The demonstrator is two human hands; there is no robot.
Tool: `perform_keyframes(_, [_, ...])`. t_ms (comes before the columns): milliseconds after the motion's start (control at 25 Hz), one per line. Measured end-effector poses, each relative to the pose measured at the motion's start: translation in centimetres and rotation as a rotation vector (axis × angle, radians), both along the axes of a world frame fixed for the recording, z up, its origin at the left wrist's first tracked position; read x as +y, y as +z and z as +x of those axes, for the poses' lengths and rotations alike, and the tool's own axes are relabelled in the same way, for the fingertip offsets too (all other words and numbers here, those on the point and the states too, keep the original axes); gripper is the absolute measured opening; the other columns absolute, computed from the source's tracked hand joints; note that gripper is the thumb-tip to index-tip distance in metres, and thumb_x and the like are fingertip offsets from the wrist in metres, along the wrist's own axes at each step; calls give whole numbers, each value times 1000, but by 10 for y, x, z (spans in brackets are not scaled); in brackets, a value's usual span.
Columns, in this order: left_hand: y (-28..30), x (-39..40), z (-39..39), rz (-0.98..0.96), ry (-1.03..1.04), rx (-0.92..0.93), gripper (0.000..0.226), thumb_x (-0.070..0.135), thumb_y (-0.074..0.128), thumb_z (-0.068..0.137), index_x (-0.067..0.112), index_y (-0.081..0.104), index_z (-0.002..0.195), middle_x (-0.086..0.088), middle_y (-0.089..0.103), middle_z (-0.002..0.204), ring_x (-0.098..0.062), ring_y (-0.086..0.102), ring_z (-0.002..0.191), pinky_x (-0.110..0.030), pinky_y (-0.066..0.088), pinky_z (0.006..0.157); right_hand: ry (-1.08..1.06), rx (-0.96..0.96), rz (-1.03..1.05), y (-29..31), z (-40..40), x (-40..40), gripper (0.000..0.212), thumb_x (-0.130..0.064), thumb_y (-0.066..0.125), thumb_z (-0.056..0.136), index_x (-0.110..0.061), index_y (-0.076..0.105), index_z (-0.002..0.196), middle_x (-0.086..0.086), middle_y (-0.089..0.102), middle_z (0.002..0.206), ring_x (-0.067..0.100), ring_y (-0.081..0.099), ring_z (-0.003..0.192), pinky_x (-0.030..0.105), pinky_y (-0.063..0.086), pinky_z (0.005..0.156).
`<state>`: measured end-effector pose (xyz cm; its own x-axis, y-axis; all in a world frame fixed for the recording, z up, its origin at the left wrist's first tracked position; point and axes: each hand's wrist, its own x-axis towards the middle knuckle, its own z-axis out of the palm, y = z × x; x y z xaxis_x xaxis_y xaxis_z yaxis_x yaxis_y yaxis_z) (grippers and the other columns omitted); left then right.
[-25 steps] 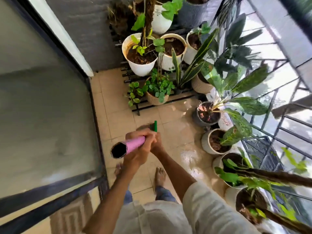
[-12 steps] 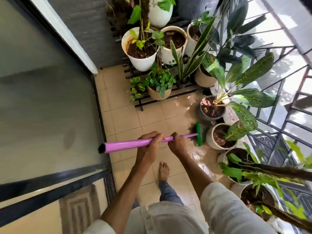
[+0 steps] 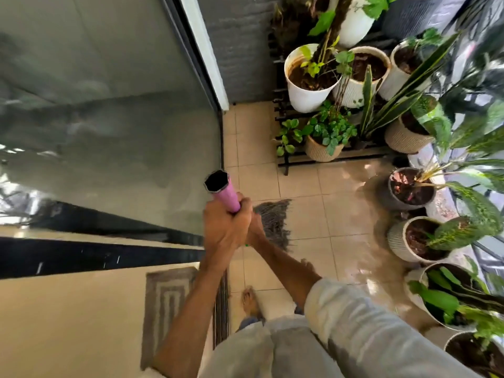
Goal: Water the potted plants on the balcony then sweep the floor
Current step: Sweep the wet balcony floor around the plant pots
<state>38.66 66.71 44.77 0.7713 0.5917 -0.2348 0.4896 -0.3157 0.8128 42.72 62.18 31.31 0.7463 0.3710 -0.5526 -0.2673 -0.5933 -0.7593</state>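
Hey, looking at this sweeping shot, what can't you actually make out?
Head view:
- Broom handle: its lower part is hidden behind the left hand.
- Right hand: mostly covered by the left, its fingers unseen.
- Bristles: motion-blurred.
- Bottom-right pot: cut off by the frame edge.

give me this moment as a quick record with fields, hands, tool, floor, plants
left hand: shut on the pink broom handle, the upper grip
right hand: shut on the handle just below the left, mostly hidden
broom head: grey bristles on the tiles, just past the hands
floor: beige tiles, wet and shiny near the pots
pots: on a black rack and along the railing
mat: indoors, by the door track
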Motion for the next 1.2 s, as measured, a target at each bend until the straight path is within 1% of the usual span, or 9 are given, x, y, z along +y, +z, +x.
perform_keyframes(120, [12, 48, -37, 27, 46, -61, 19, 15, 69, 93, 2, 74, 80, -16, 71, 72, -21, 70, 70, -28, 56, 67, -76, 52, 83, 11, -42, 57, 28, -10, 64, 101, 9, 69, 121, 32, 73, 115, 46, 70, 111, 57, 56, 99])
perform_keyframes(200, [15, 64, -55, 30, 9, -97, 17, 17, 70, 91, 3, 77, 84, -11, 73, 73, -8, 68, 69, -11, 50, 64, -79, 2, 50, 18, -58, 70, 31, -16, 66, 100, 7, 71, 121, 30, 75, 114, 43, 71, 111, 52, 56, 99])
perform_keyframes(280, [10, 68, -59, -13, -54, -118, 23, 27, 69, 87, 7, 77, 79, -7, 72, 70, -2, 65, 67, -4, 44, 58, -141, -8, 21, 20, -61, 62, 29, -17, 62, 102, 5, 73, 118, 27, 76, 113, 40, 72, 109, 48, 59, 94])
perform_keyframes(400, [-11, 45, -55, -122, -229, -111, 36, 41, 62, 83, 9, 75, 77, -8, 70, 72, -8, 64, 70, -9, 43, 60, -189, -39, -91, 14, -51, 13, 27, -12, 60, 102, 9, 74, 113, 28, 76, 113, 40, 72, 108, 48, 58, 94])
perform_keyframes(560, [-45, -28, -34, -320, -361, -122, 40, 44, 63, 86, 7, 76, 82, -7, 73, 78, -21, 69, 81, -29, 57, 73, -169, -91, -258, 1, -27, -85, 27, -11, 70, 96, 6, 74, 117, 25, 77, 114, 36, 72, 110, 37, 52, 93])
perform_keyframes(720, [-73, -115, -11, -443, -437, -118, 35, 41, 64, 90, 11, 81, 91, 1, 78, 86, -10, 71, 85, -11, 52, 76, -280, -120, -399, -17, -10, -198, 27, -6, 63, 101, 7, 72, 122, 26, 74, 120, 40, 67, 116, 41, 48, 97])
perform_keyframes(960, [-93, -180, -8, -490, -410, 15, 30, 37, 58, 92, 14, 78, 92, 0, 74, 84, -11, 68, 80, -7, 48, 71, -170, -37, -543, -41, 0, -293, 30, -7, 56, 104, 5, 67, 129, 25, 70, 127, 38, 63, 123, 42, 46, 104])
perform_keyframes(1080, [-93, -155, -18, -421, -377, 60, 26, 39, 60, 91, 20, 78, 87, 2, 77, 86, -16, 71, 82, -20, 55, 69, -81, -16, -475, -45, -12, -267, 29, -11, 54, 108, 7, 62, 129, 26, 68, 127, 37, 63, 122, 43, 46, 103])
perform_keyframes(1200, [-85, -100, -38, -318, -291, 118, 19, 30, 66, 98, 18, 79, 92, -1, 79, 93, -27, 73, 91, -41, 61, 84, -1, -20, -334, -45, -30, -206, 26, -5, 56, 106, 14, 61, 122, 32, 70, 120, 40, 67, 114, 46, 48, 98])
